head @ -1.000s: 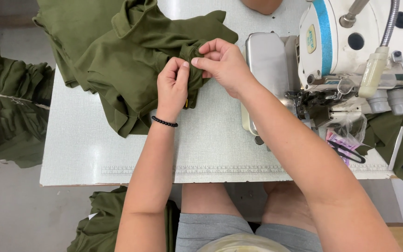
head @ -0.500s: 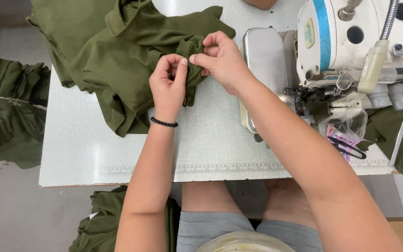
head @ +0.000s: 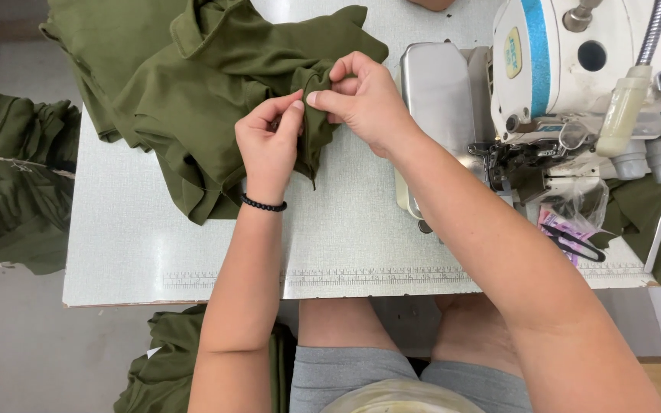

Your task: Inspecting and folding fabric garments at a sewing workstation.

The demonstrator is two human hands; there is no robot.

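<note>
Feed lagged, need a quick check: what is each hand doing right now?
Left hand: closed, pinching a fold of the olive green garment.
Right hand: closed, pinching the same fold from the other side.

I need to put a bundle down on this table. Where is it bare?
Bare: the table left of the left hand, below the green cloth, and its front edge. Crowded: the right side, with the sewing machine and scissors.
</note>
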